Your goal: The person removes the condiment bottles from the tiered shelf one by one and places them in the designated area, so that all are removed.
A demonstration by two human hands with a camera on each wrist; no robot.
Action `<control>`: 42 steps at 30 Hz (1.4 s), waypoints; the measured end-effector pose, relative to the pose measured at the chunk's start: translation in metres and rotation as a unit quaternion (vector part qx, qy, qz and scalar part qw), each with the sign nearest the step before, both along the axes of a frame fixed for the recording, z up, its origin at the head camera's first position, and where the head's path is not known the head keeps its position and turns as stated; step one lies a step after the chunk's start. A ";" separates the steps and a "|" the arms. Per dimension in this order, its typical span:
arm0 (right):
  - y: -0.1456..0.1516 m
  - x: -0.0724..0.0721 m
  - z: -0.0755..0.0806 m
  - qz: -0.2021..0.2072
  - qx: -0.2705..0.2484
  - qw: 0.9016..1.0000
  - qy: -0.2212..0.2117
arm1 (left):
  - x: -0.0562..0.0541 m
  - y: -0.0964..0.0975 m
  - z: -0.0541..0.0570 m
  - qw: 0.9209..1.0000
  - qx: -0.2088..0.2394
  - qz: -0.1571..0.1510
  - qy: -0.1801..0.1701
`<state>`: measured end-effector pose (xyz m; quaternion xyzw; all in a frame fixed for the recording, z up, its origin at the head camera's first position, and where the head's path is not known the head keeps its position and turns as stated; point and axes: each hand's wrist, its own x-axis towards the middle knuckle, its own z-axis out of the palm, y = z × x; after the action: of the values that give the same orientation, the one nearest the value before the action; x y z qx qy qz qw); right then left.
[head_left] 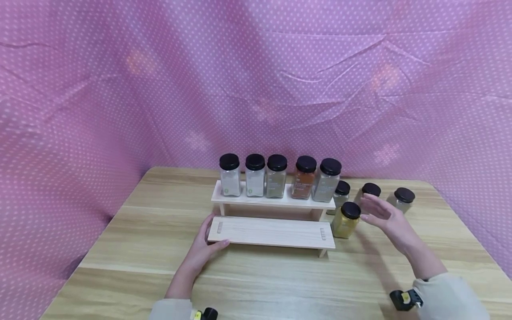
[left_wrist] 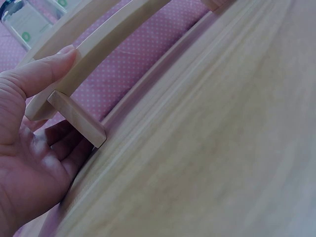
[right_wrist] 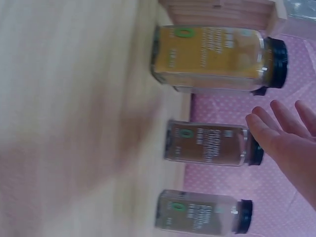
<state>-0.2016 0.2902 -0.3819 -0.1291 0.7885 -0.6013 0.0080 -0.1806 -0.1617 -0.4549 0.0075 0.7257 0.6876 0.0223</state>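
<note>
A two-tier light wooden rack stands mid-table, its lower shelf bare. My left hand grips that shelf's left end; the left wrist view shows the thumb on the board's edge and the other fingers curled behind the short leg. To the right of the rack stands a jar of yellow spice with a black lid. My right hand hovers just beside this jar, fingers spread and holding nothing. In the right wrist view the fingers are apart from the yellow jar, near the brown spice jar's lid.
Several black-lidded spice jars, one of them reddish, line the upper shelf. Behind the yellow jar are a greyish jar, the brown jar and another pale jar. A pink dotted cloth hangs behind the table.
</note>
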 end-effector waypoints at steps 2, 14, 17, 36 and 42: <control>-0.004 0.003 0.012 0.000 0.004 1.000 0.000 | 0.000 0.000 0.000 1.000 0.002 -0.002 -0.001; -0.025 -0.005 0.044 -0.019 0.048 0.999 -0.004 | 0.000 0.000 0.000 1.000 0.004 -0.002 -0.005; -0.036 -0.008 0.048 -0.012 0.025 1.000 0.002 | -0.001 0.000 -0.001 1.000 0.004 -0.001 -0.005; -0.087 -0.022 0.048 -0.059 0.024 0.998 -0.005 | 0.000 0.000 -0.001 1.000 0.006 -0.005 -0.003; -0.095 -0.027 0.040 -0.089 0.013 0.996 0.011 | -0.001 -0.001 0.000 1.000 0.006 -0.005 -0.003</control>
<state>-0.2286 0.1952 -0.3415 -0.0654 0.8046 -0.5879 -0.0524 -0.1815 -0.1622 -0.4551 0.0095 0.7218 0.6915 0.0281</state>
